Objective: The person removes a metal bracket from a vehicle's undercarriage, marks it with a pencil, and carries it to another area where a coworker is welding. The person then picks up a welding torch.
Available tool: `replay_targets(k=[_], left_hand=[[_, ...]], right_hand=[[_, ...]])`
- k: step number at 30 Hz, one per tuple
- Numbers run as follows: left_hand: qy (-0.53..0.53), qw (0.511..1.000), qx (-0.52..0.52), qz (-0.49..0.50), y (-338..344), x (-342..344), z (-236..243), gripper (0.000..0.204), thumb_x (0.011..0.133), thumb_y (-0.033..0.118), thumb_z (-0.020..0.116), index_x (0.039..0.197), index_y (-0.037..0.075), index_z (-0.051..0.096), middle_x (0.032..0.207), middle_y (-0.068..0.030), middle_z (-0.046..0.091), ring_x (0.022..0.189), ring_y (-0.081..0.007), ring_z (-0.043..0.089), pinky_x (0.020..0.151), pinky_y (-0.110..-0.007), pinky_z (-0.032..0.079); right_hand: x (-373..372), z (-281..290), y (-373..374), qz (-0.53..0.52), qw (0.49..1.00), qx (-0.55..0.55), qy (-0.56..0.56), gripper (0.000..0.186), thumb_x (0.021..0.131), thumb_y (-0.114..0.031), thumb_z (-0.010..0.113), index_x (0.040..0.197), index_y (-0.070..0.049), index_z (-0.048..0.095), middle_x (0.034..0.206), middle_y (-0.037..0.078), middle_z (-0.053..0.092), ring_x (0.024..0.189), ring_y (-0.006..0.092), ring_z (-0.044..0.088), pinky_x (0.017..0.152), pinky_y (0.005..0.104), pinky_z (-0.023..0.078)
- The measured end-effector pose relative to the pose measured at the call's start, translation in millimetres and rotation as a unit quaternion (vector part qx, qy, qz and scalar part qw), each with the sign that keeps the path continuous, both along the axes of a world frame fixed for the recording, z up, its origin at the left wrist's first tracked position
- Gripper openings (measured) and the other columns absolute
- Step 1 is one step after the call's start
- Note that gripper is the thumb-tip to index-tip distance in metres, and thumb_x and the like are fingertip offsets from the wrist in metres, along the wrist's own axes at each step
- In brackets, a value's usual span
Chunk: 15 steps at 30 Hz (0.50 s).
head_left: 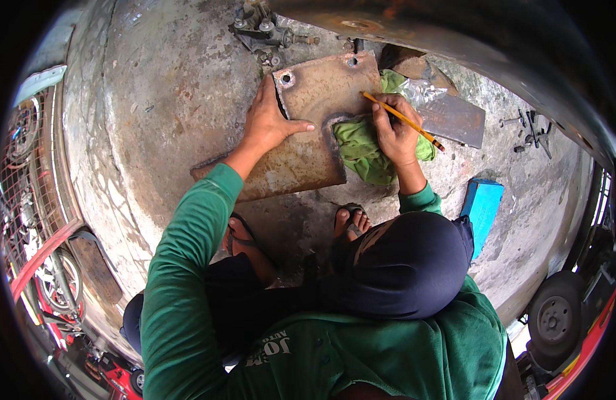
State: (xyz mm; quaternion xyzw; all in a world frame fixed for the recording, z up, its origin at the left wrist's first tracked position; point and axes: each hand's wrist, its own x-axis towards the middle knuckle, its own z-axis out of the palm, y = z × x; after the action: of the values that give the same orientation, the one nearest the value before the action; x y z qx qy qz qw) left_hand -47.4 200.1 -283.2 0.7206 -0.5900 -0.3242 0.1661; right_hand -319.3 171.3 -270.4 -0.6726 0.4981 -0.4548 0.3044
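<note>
A rusty, roughly cut metal plate [291, 163] with two holes near its far edge lies on the concrete in front of my feet. My left hand [270, 123] rests over its left edge, the thumb stretched onto the plate's face and the other fingers along the side, partly hidden. Between the fingers of my right hand [396, 131] is a yellow pencil [408, 122], its far end touching or just above the plate's right part. Beneath that hand lies a crumpled green cloth [364, 152], beside the plate's notch.
A blue box [482, 210] stands to the right, with hex keys and small tools [536, 133] beyond it. A dark flat metal piece [454, 120] lies past my right hand. Bolted metal parts [268, 33] sit at the far side. A large dark metal body [454, 30] overhangs the far right.
</note>
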Motion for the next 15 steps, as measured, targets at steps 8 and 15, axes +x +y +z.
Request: replay_targets(k=[8,15], left_hand=[[0.025,0.999,0.01,-0.023,-4.0,0.4,0.1,0.139,0.056,0.046,0.098,0.157,-0.005,0.018,0.157,-0.0278,0.037,0.145,-0.0394,0.04,0.122,-0.042,0.033],[0.043,0.998,0.02,-0.036,-6.0,3.6,-5.2,0.138,0.058,0.045,0.098,0.157,-0.006,0.016,0.156,-0.0288,0.039,0.144,-0.0399,0.041,0.122,-0.042,0.033]], right_hand=[[-0.9,1.3,-0.8,0.01,1.0,-0.012,0.004,0.006,0.087,-0.001,0.071,0.091,0.001,0.068,0.085,0.012,0.07,0.073,0.0227,0.068,0.07,0.0318,0.054],[1.0,3.4,-2.5,0.018,0.999,-0.028,-0.002,0.006,0.087,-0.001,0.071,0.091,0.001,0.068,0.085,0.012,0.07,0.073,0.0227,0.068,0.071,0.032,0.054]])
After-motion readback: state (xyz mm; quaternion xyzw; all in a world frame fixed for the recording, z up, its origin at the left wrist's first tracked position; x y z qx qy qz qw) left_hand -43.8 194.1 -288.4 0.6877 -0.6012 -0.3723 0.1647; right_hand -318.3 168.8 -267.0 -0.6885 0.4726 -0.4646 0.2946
